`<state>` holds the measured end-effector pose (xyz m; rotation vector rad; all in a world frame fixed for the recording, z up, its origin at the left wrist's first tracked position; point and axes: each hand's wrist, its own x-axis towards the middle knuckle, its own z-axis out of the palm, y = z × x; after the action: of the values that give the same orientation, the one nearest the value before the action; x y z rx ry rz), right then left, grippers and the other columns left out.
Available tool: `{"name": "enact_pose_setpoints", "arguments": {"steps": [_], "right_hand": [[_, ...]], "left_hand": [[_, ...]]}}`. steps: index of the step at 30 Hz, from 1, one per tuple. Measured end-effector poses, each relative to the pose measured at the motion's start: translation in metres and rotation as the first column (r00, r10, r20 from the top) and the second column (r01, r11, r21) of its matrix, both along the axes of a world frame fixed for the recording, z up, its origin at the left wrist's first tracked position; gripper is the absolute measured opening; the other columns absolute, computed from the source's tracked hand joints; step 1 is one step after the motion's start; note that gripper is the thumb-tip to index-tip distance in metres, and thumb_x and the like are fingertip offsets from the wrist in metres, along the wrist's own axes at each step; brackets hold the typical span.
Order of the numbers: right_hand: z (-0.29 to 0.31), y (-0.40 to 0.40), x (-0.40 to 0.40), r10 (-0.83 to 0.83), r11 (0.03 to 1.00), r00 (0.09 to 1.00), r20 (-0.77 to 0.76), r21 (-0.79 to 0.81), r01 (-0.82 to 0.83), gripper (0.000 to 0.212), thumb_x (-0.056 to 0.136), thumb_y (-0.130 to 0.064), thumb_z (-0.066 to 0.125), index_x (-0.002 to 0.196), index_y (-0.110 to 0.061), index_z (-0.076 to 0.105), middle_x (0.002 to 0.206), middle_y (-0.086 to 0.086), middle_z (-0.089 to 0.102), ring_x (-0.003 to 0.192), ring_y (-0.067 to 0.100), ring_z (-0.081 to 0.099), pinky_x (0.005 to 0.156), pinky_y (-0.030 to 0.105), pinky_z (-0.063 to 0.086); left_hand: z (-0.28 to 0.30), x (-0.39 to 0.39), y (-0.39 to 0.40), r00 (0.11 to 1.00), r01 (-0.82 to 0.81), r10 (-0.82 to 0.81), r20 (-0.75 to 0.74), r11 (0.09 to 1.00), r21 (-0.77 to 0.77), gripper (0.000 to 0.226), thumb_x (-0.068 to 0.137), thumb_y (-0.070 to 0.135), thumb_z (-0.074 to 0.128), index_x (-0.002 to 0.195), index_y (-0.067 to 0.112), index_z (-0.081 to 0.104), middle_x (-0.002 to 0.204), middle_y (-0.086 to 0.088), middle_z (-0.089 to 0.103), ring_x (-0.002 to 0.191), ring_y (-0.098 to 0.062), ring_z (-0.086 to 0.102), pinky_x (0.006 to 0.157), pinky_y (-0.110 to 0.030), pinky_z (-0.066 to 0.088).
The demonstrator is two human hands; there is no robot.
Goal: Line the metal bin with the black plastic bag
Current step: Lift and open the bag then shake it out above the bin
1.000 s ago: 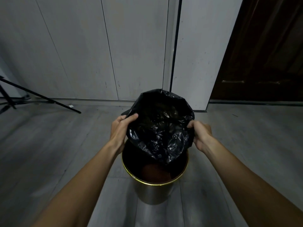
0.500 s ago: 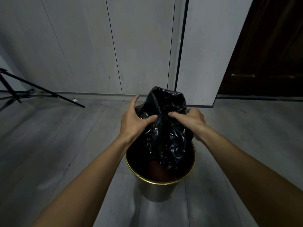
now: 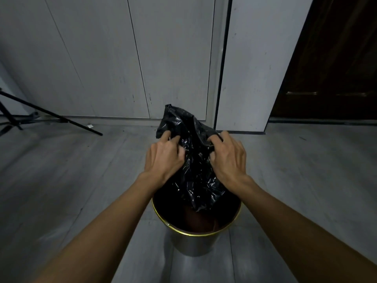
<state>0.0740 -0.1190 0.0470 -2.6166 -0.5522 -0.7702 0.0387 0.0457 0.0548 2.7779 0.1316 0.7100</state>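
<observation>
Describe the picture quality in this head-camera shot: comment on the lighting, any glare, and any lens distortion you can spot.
Head view: dim, even lighting, with the door at right nearly black. Head view: small glints on the crinkled black bag and a bright line along the bin's gold rim. Head view: wide-angle bending makes the wall panel seams lean outward and stretches both forearms toward the corners.

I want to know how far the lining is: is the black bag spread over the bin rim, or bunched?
Bunched. Both the left hand and right hand grip the black bag gathered above the bin; the gold rim is bare.
</observation>
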Motion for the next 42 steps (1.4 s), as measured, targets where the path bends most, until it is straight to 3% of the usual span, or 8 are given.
{"name": "enact_pose_setpoints", "arguments": {"steps": [5, 12, 19, 24, 29, 32, 37, 42], "right_hand": [[0.013, -0.003, 0.028, -0.133, 0.936, 0.99, -0.055, 0.321, 0.144, 0.033, 0.081, -0.004, 0.064, 0.114, -0.011, 0.068, 0.1, 0.011, 0.06, 0.091, 0.031, 0.059, 0.076, 0.039, 0.047], [0.028, 0.004, 0.057, -0.149, 0.861, 0.975, 0.167, 0.506, 0.045, 0.051, 0.08, -0.012, 0.069, 0.13, -0.009, 0.059, 0.115, 0.014, 0.06, 0.104, 0.03, 0.055, 0.09, 0.036, 0.042], [-0.008, -0.004, 0.069, -0.076, 0.969, 0.967, 0.241, 0.248, 0.014, 0.062, 0.087, -0.031, 0.059, 0.143, -0.008, 0.043, 0.134, 0.016, 0.055, 0.116, 0.031, 0.052, 0.093, 0.043, 0.042], [-0.049, -0.021, 0.072, -0.051, 0.999, 0.997, -0.061, 0.002, 0.051, 0.075, 0.093, -0.047, 0.045, 0.154, -0.016, 0.014, 0.158, 0.011, 0.026, 0.144, 0.028, 0.023, 0.112, 0.044, 0.023], [-0.054, -0.024, 0.087, 0.126, 0.981, 0.881, -0.456, 0.189, -0.043, 0.068, 0.099, -0.04, 0.04, 0.155, -0.017, 0.01, 0.164, 0.001, 0.008, 0.146, 0.022, 0.023, 0.115, 0.04, 0.031], [-0.036, -0.015, 0.095, 0.216, 0.939, 0.894, -0.393, 0.334, -0.08, 0.066, 0.099, -0.027, 0.043, 0.154, -0.016, 0.007, 0.164, 0.003, 0.002, 0.147, 0.021, 0.018, 0.117, 0.033, 0.024], [-0.006, 0.004, 0.105, 0.239, 0.882, 0.959, -0.151, 0.447, -0.15, 0.074, 0.098, -0.019, 0.047, 0.154, -0.012, -0.001, 0.163, 0.005, -0.015, 0.145, 0.008, 0.0, 0.098, -0.002, 0.005], [-0.025, -0.003, 0.108, 0.277, 0.928, 0.947, -0.164, 0.301, -0.219, 0.064, 0.102, -0.03, 0.037, 0.155, -0.018, 0.002, 0.164, 0.001, -0.006, 0.148, 0.011, -0.008, 0.117, 0.027, 0.005]], "left_hand": [[0.017, 0.023, 0.01, 0.994, -0.063, 0.066, 0.093, 0.997, -0.035, 0.046, 0.091, 0.046, 0.055, 0.126, 0.017, 0.056, 0.13, -0.014, 0.055, 0.088, -0.042, 0.064, 0.066, -0.038, 0.048], [0.03, 0.047, 0.016, 0.977, -0.044, 0.069, 0.204, 0.992, -0.122, 0.091, 0.087, 0.04, 0.067, 0.154, 0.013, 0.013, 0.153, -0.028, 0.023, 0.119, -0.046, 0.053, 0.093, -0.051, 0.053], [-0.002, 0.052, 0.019, 0.978, 0.047, -0.038, 0.206, 0.998, -0.036, 0.075, 0.097, 0.031, 0.052, 0.155, 0.013, 0.007, 0.158, -0.022, 0.02, 0.141, -0.037, 0.033, 0.099, -0.048, 0.047], [-0.036, 0.05, 0.038, 0.993, 0.117, -0.112, -0.047, 0.986, 0.122, 0.071, 0.1, 0.038, 0.04, 0.155, 0.01, 0.004, 0.165, -0.014, 0.006, 0.151, -0.028, 0.006, 0.122, -0.049, 0.016], [-0.049, 0.055, 0.044, 0.959, 0.036, -0.056, -0.278, 0.996, -0.076, 0.075, 0.099, 0.03, 0.046, 0.156, 0.014, -0.001, 0.164, -0.012, 0.003, 0.131, -0.04, 0.045, 0.102, -0.048, 0.043], [-0.039, 0.065, 0.037, 0.977, 0.017, -0.044, -0.21, 0.991, -0.131, 0.082, 0.097, 0.028, 0.05, 0.155, 0.017, -0.007, 0.165, -0.01, -0.011, 0.123, -0.044, 0.051, 0.091, -0.049, 0.049], [-0.014, 0.082, 0.023, 0.997, 0.062, -0.054, 0.053, 0.983, -0.173, 0.077, 0.098, 0.029, 0.046, 0.155, 0.017, -0.004, 0.165, -0.015, -0.002, 0.13, -0.042, 0.045, 0.091, -0.051, 0.05], [-0.029, 0.083, 0.032, 0.986, 0.123, -0.115, -0.118, 0.99, 0.065, 0.066, 0.104, 0.043, 0.024, 0.155, 0.017, -0.008, 0.166, -0.009, -0.005, 0.152, -0.024, -0.003, 0.12, -0.058, 0.006]]}}
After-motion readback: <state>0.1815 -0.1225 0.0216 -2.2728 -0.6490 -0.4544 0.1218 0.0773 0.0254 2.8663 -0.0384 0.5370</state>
